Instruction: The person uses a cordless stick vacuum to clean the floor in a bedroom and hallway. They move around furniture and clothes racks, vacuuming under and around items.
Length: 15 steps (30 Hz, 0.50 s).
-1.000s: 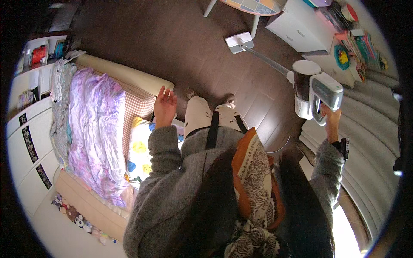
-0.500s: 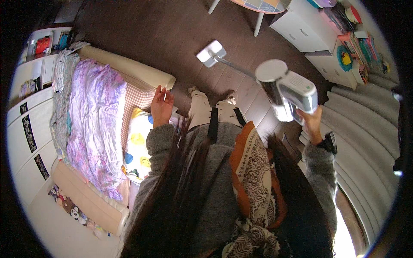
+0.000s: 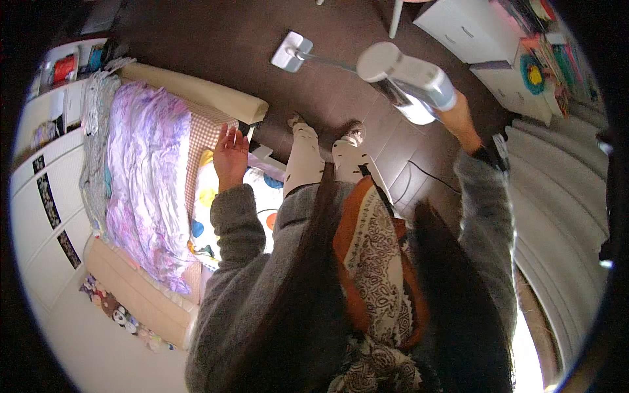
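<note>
My right hand point(image 3: 457, 122) is closed round the handle of a white and grey stick vacuum cleaner point(image 3: 411, 72), held out ahead on the right. Its thin tube runs left to a flat white floor head point(image 3: 291, 52) over the dark wooden floor. Motion smears the vacuum's body a little, and my fingers are partly hidden behind it. My left hand point(image 3: 231, 154) holds nothing; its fingers are stretched out, palm up, beside the bed's edge. Below that hand lies a white pillow point(image 3: 208, 180) with coloured dots.
A bed with a purple and white quilt point(image 3: 141, 190) stands on the left, with a cream bolster-like end point(image 3: 196, 92). White drawer cabinets point(image 3: 466, 33) stand far right, near a table leg point(image 3: 396, 18). Grey curtains point(image 3: 557, 190) hang at right. A dark cord point(image 3: 409, 177) lies on the floor.
The vacuum has moved forward and to the left with my right hand, its floor head farther off. My left hand has shifted slightly left, still open.
</note>
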Available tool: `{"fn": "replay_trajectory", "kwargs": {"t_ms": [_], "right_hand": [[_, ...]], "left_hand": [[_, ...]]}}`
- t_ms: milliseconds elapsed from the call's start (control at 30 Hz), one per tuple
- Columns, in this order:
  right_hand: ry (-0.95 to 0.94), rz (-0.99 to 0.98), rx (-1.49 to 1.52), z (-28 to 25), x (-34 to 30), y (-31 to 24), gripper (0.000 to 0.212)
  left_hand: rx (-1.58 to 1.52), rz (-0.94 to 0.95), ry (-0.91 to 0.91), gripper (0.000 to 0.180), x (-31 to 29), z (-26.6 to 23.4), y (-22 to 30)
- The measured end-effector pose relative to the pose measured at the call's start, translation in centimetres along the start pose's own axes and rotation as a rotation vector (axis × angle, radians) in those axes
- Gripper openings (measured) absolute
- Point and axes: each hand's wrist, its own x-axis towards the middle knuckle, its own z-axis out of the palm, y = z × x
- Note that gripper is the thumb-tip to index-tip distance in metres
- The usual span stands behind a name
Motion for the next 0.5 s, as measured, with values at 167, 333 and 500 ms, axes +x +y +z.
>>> {"fn": "replay_trajectory", "kwargs": {"t_ms": [167, 333, 500], "right_hand": [[0.214, 0.013, 0.013, -10.5, -13.5, 2.2, 0.028], [0.728, 0.506, 0.048, -15.7, -25.5, 1.9, 0.020], [1.096, 0.532, 0.057, -14.2, -32.9, 4.2, 0.008]], "left_hand": [[0.166, -0.116, -0.069, 0.033, 3.5, 2.5, -2.4], [0.231, -0.237, -0.251, 0.030, 6.2, 8.3, -5.7], [0.319, -0.284, -0.304, 0.030, 7.2, 11.0, -6.6]]}}
